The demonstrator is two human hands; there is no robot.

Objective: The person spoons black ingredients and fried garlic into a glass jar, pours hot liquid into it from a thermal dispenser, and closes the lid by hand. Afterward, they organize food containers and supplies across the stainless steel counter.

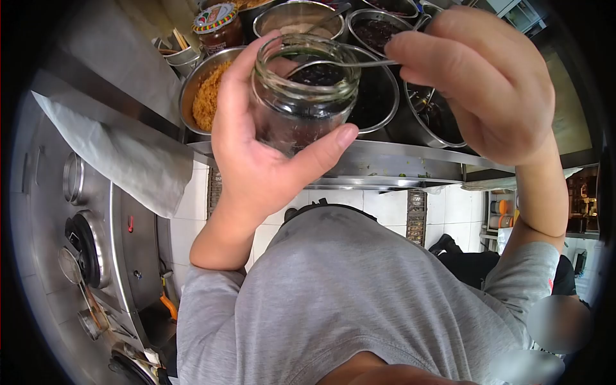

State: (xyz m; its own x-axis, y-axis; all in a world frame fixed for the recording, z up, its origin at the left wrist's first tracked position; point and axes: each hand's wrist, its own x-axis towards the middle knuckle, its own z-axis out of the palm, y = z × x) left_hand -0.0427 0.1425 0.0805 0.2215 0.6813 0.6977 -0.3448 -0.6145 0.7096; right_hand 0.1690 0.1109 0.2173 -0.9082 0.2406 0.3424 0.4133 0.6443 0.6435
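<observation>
Fingers and thumb of my left hand [256, 154] wrap round a clear glass jar [301, 119], held upright with its mouth uncovered and dark contents inside. Between the fingertips of my right hand [481, 83] is the handle of a metal spoon [359, 63]. The spoon's other end reaches into the jar's mouth, and its tip is hard to make out against the dark contents. Beneath and behind the jar stand metal bowls, one with orange shredded food [206, 99], another with dark food [375, 96].
A lidded red jar [218, 29] stands at the back left, beside a small container of sticks [181, 54]. More bowls with spoons line the steel counter [410, 160]. A stove [96, 250] is at left. Another person's dark shoe [444, 244] shows at lower right.
</observation>
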